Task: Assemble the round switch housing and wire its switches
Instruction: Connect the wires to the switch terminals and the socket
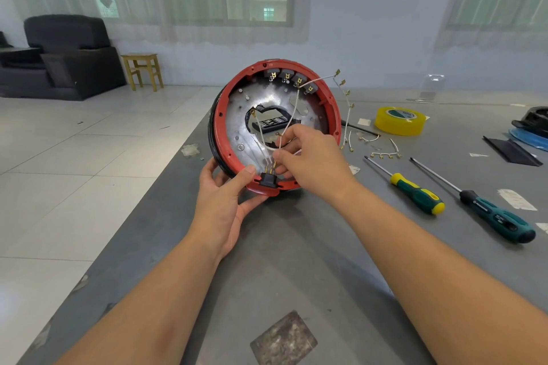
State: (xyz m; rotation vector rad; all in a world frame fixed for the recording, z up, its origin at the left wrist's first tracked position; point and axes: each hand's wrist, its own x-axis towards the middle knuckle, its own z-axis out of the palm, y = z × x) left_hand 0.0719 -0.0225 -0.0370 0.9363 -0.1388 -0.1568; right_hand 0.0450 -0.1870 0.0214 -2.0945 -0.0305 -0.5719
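A round red switch housing (221, 118) with a shiny metal plate inside stands tilted on its edge on the grey table. My left hand (225, 195) grips its lower rim, thumb on the red edge beside a black socket (269, 180) with brass pins. Several black switches (292, 77) sit along the upper inner rim. My right hand (308, 154) pinches a white wire with a brass terminal (276, 163) right above the socket pins. A longer white wire harness (345, 95) with several brass terminals hangs out over the right rim.
On the table to the right lie a yellow tape roll (399, 121), two screwdrivers (415, 191) (486, 213), short white jumper wires (385, 154), a black strip (511, 150) and blue and black parts (530, 127). The table's left edge runs close beside the housing.
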